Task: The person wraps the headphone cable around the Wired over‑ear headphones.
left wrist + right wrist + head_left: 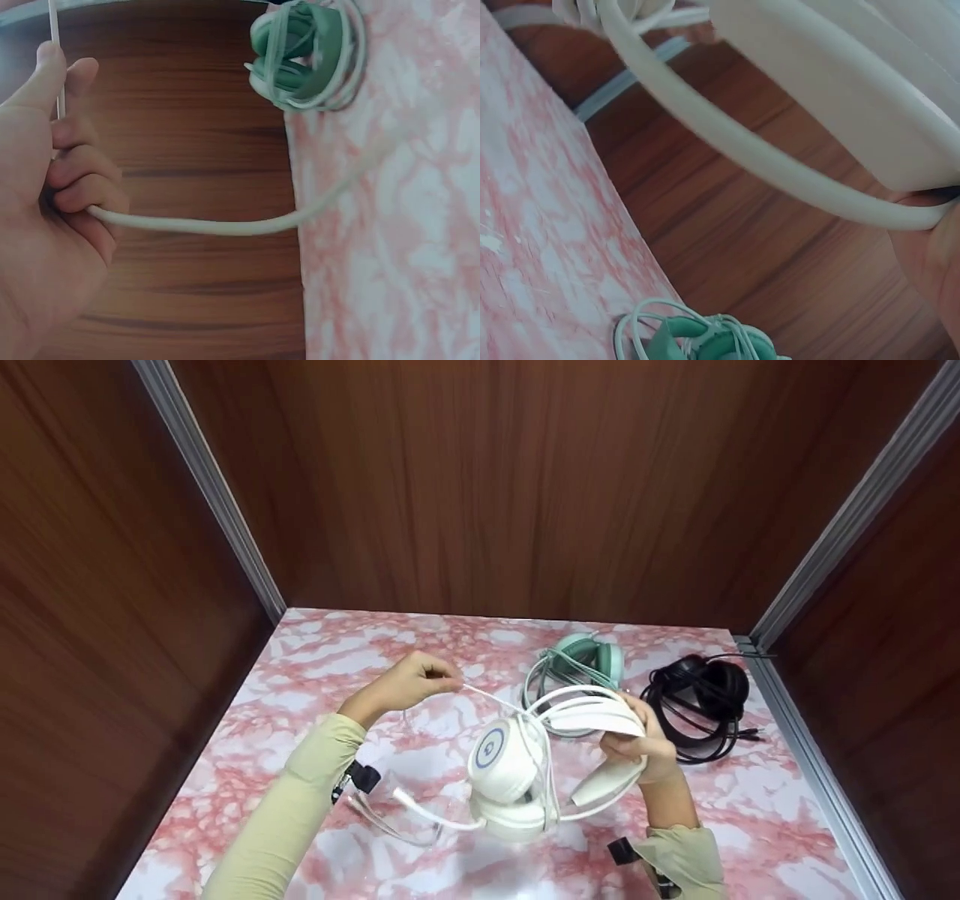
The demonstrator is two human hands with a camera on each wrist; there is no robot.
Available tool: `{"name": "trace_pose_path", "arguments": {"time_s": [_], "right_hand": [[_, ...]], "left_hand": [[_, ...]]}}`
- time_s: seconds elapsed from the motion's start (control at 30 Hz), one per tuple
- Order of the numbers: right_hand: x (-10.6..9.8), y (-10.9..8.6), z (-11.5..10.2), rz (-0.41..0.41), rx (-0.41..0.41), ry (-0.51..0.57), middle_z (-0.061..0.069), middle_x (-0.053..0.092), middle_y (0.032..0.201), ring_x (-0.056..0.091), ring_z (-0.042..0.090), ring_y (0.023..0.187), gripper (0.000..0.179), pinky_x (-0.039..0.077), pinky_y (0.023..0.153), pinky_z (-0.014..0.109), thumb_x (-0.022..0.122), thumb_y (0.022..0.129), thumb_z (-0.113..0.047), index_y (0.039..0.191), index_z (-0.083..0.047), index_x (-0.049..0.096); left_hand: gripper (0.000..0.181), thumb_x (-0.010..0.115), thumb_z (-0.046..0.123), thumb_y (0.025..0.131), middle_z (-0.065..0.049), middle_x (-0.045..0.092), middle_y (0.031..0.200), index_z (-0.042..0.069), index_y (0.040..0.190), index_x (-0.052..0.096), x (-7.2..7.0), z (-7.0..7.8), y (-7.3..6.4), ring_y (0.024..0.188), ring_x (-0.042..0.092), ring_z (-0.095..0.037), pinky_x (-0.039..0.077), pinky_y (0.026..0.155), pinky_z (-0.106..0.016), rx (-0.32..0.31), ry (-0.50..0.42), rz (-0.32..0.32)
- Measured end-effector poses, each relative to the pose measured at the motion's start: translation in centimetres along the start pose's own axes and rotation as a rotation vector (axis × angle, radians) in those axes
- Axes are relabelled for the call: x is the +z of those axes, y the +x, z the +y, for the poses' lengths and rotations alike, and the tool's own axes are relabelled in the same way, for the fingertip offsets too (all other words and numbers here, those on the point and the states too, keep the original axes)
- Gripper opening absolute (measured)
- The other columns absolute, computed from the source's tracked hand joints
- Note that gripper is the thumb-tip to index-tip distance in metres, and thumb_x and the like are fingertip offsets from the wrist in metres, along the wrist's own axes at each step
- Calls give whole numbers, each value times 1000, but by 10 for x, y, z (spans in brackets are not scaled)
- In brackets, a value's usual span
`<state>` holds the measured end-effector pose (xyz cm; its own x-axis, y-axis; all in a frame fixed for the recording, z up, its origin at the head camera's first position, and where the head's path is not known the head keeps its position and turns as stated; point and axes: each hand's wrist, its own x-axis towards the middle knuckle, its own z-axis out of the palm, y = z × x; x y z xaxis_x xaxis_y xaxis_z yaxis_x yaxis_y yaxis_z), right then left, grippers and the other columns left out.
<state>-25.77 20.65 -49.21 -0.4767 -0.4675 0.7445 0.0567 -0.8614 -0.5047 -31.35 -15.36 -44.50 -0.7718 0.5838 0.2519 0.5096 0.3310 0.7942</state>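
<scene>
A white headset (pixel 504 761) is held up over the table, its ear cups toward the left and its microphone boom (pixel 435 814) sticking out below them. My right hand (pixel 646 742) grips its headband (pixel 592 714) at the right end. In the right wrist view the headband (pixel 840 97) and a thin white band (pixel 742 150) run into that hand. Up and to the left, my left hand (pixel 416 684) pinches the white cable (pixel 491 695), which stretches to the headset. The cable (pixel 195 223) also passes through the curled fingers in the left wrist view.
Behind the white headset lies a green headset (pixel 581 656) wrapped in its cord. A black headset (pixel 697 697) with coiled cable sits at the right edge of the marbled table (pixel 337 652). Brown wooden panels (pixel 480 495) enclose the table at the back and sides.
</scene>
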Motion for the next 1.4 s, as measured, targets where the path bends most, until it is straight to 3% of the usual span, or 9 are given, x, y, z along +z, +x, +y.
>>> {"name": "trace_pose_path", "arguments": {"time_s": [0.17,0.37,0.47,0.63,0.77,0.87,1.0,1.17,1.4], "right_hand": [[-3,-5,-2,-21,-33,94,4,32,66,25,7,40,59,21,40,20,35,69,18,128,14,42],[0,-10,1,3,-103,251,0,30,63,27,7,42,35,24,45,21,42,79,9,113,8,51],[2,-10,2,63,-147,301,0,29,64,27,8,43,29,24,46,20,41,80,8,109,6,48],[4,-8,3,223,-245,329,0,25,60,24,10,43,14,23,47,22,40,82,9,93,3,47],[5,-7,0,360,-353,279,0,22,56,21,10,42,12,21,44,22,41,82,11,78,0,44],[5,-5,-5,450,-445,171,0,19,55,18,10,40,13,18,41,21,42,80,16,77,3,45],[6,-4,-13,587,-571,1,0,16,54,14,10,39,16,15,38,21,45,75,20,76,5,45],[6,-3,-22,842,-682,-166,1,22,48,12,10,38,20,14,36,19,51,72,18,72,0,42],[7,-3,-25,1080,-739,-235,2,29,42,20,11,32,28,18,33,20,58,68,17,70,-2,38]], "left_hand": [[19,61,14,96,-6,68,95,-1,99,72,5,-18,-5,85,57,-13,49,74,-27,33,-70,-25],[26,54,18,100,2,55,77,0,109,70,27,-39,-20,65,42,-9,39,59,-23,-106,-177,-6],[24,53,16,100,3,55,76,-1,106,69,55,-42,-25,66,45,-9,41,60,-22,-125,-234,63],[20,48,1,99,3,52,73,-8,90,63,112,-30,-31,67,45,-11,42,65,-25,-60,-327,235],[22,47,5,101,3,46,70,-6,92,64,159,-38,-37,64,39,-8,39,64,-24,-39,-298,364],[22,47,11,102,7,43,68,2,96,67,182,-49,-42,60,37,-5,36,57,-22,-43,-207,427],[22,46,19,103,11,35,62,15,92,65,188,-52,-54,51,30,-2,31,48,-21,-32,-82,420],[22,47,20,103,11,33,60,18,87,61,179,-51,-68,49,25,-1,28,45,-20,30,66,405],[16,50,17,102,13,33,62,15,88,58,174,-46,-78,50,24,1,27,46,-17,68,209,331]]}}
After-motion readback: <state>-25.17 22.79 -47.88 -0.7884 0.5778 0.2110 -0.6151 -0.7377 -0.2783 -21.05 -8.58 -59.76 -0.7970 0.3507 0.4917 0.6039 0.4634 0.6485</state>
